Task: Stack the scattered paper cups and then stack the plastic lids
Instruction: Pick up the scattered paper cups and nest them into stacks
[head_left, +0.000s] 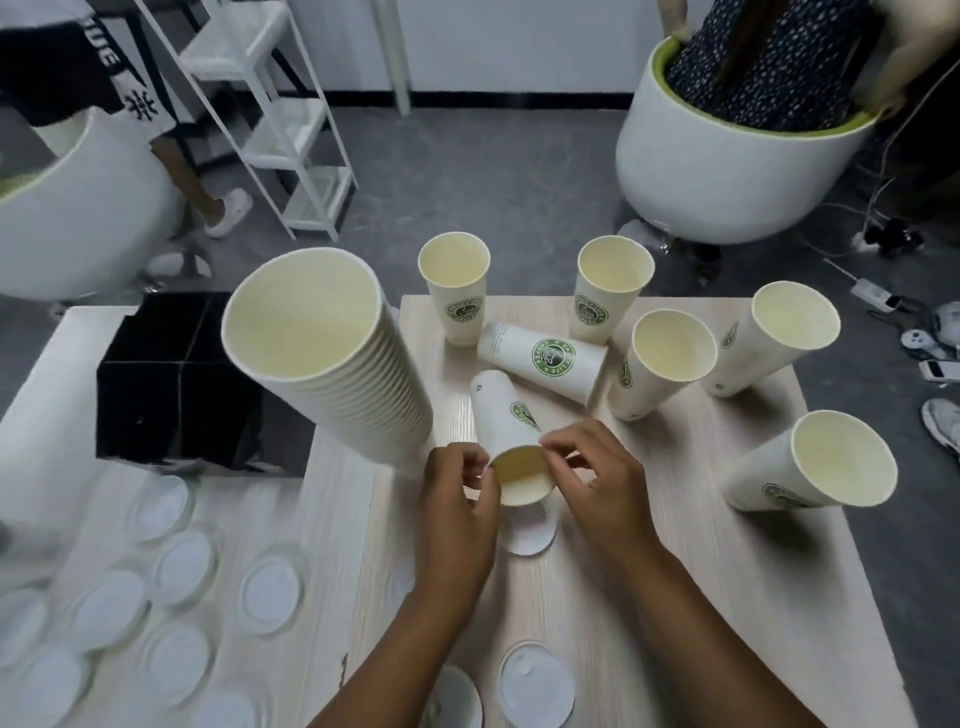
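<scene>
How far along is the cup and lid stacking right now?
Done: a tall stack of nested white paper cups stands on the pale wooden table. In hand: both hands, left and right, grip the rim of a tilted logo paper cup. Left: five upright cups, such as the nearest one, one lying cup, and all the scattered translucent plastic lids, none stacked yet.

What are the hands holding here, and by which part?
Both hands, left and right, pinch one tilted paper cup at its open rim.
</scene>
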